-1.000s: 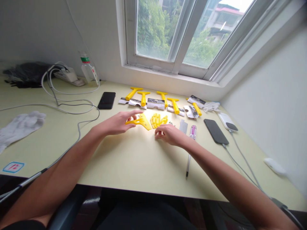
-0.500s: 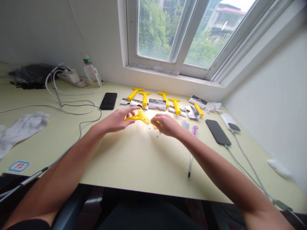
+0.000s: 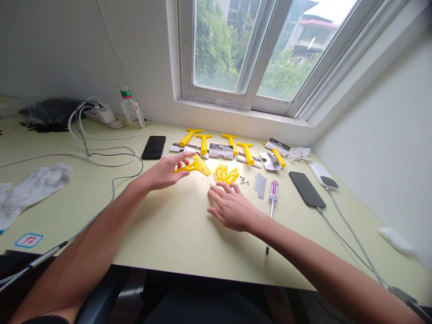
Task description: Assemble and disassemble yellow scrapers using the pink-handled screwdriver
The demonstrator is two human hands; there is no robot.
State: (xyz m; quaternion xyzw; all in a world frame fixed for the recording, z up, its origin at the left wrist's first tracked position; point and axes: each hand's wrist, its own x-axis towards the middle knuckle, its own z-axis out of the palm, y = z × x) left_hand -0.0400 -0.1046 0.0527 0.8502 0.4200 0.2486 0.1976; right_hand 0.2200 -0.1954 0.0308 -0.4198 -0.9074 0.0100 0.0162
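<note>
My left hand (image 3: 165, 172) pinches a yellow plastic scraper (image 3: 200, 165) by its narrow end. The scraper's wide triangular part points right and carries small screws. Low over the table, my right hand (image 3: 232, 204) has its fingers spread, with nothing visible in them. A tiny metal nut (image 3: 211, 183) lies by its fingertips; whatever is under the palm is hidden. Just beyond those fingers is a pile of yellow plastic pieces (image 3: 225, 173). Several small screws (image 3: 243, 180) are scattered to the right of the pile, near thin grey metal blades (image 3: 260, 186).
A screwdriver (image 3: 273, 193) lies to the right, partly behind my right forearm. Along the back are several yellow T-shaped handles (image 3: 204, 143) and printed cards (image 3: 221, 150). Phones (image 3: 307, 189), a power bank (image 3: 323, 174), cables, a bottle (image 3: 131, 108) and white gloves (image 3: 37, 186) surround the work area.
My right hand has left the scraper's tip, moved down toward the table and spread its fingers, uncovering the yellow pieces and screws. My left hand keeps the scraper in nearly the same place.
</note>
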